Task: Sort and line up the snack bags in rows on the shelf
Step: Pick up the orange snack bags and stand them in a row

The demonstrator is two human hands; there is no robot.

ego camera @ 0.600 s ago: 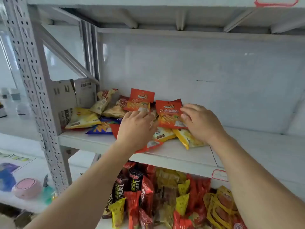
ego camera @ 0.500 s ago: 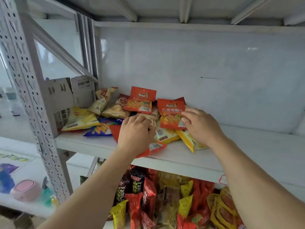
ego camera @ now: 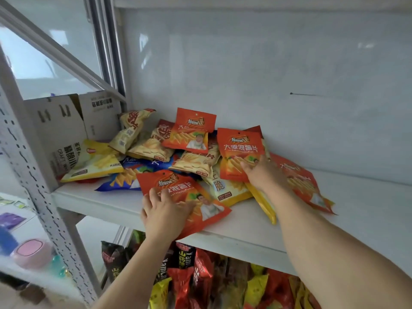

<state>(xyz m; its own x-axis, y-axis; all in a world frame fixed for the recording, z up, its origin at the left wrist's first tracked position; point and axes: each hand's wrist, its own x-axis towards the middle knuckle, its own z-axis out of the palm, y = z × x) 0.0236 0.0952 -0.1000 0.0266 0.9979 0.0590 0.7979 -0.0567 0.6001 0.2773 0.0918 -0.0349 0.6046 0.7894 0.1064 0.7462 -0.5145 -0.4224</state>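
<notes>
A loose pile of snack bags lies on the white shelf [ego camera: 367,210]: red, yellow, cream and blue ones. My left hand [ego camera: 163,214] grips a red bag [ego camera: 189,192] lying flat at the shelf's front edge. My right hand [ego camera: 263,172] holds another red bag [ego camera: 239,150] by its lower right corner, tilted up over the pile. A third red bag [ego camera: 191,132] leans at the back, and a fourth [ego camera: 303,184] lies flat to the right of my right wrist. Yellow bags [ego camera: 95,160] and a blue bag [ego camera: 124,179] lie on the left.
A cardboard box [ego camera: 60,128] with open flaps stands at the shelf's left end beside the perforated metal upright [ego camera: 33,175]. The shelf below holds many upright snack bags [ego camera: 200,277]. A pink round object [ego camera: 31,253] sits on a low surface at the left.
My left hand pulled back toward the shelf's front edge with a red bag in it. My right hand shifted to the red bag's lower corner. The view moved closer to the shelf.
</notes>
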